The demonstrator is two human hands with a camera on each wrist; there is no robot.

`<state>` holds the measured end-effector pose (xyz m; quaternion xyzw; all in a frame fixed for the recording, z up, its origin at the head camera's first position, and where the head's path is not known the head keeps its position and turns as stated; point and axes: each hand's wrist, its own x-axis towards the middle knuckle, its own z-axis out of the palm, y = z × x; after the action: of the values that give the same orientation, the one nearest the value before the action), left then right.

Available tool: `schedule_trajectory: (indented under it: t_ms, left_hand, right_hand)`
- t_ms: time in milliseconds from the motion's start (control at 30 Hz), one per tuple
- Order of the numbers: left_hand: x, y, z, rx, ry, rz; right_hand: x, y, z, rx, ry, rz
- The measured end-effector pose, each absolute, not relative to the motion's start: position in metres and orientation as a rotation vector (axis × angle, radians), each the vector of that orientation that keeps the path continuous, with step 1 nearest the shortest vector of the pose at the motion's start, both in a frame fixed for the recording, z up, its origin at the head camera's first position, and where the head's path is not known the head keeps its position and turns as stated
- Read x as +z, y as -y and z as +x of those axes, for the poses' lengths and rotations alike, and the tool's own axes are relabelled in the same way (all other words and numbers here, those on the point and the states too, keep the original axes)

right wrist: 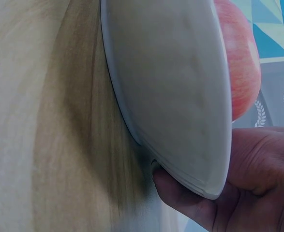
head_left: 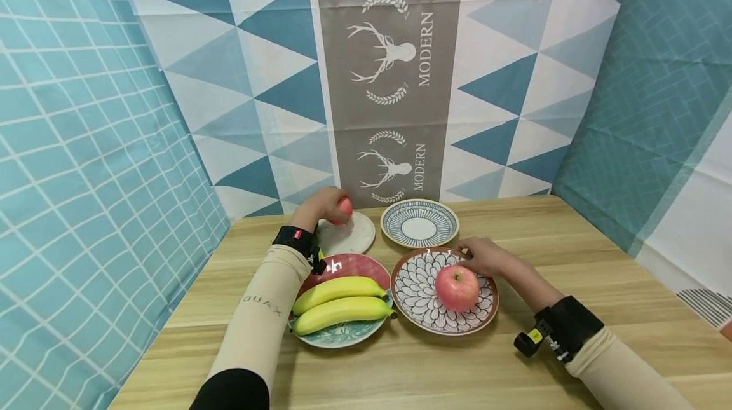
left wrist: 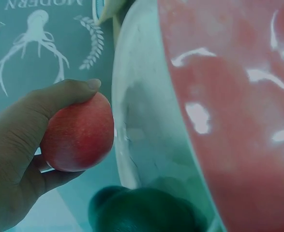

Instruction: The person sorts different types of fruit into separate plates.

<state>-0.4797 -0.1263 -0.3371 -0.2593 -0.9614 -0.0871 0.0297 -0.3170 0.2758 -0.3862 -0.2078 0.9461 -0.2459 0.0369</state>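
Left hand (head_left: pixel 321 206) holds small apple (head_left: pixel 344 207) over far white plate (head_left: pixel 357 235) — not set down; right hand (head_left: pixel 486 256) grips petal plate (head_left: pixel 417 295) rim, big apple (head_left: pixel 457 287) on it.

A light wooden bench (head_left: pixel 572 238) fills the lower half of the frame. Four plates sit directly on it near the centre: a white plate (head_left: pixel 357 234), a blue-striped plate (head_left: pixel 419 224), a red-and-teal plate (head_left: pixel 343 334) and a petal-patterned plate (head_left: pixel 417 295).

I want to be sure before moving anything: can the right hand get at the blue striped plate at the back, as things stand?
Probably yes. The right hand grips the rim of the petal-patterned plate, and the blue striped plate lies just beyond it with nothing between, though the hand must let go first.
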Motion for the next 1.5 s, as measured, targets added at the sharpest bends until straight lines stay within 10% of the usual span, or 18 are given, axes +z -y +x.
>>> schedule_trajectory:
  t_ms: [1500]
  left_hand:
    - [-0.278, 0.061, -0.385, -0.335, 2.709, -1.017]
  right_hand:
    - [-0.388, -0.275, -0.320, -0.768, -2.880, -0.611]
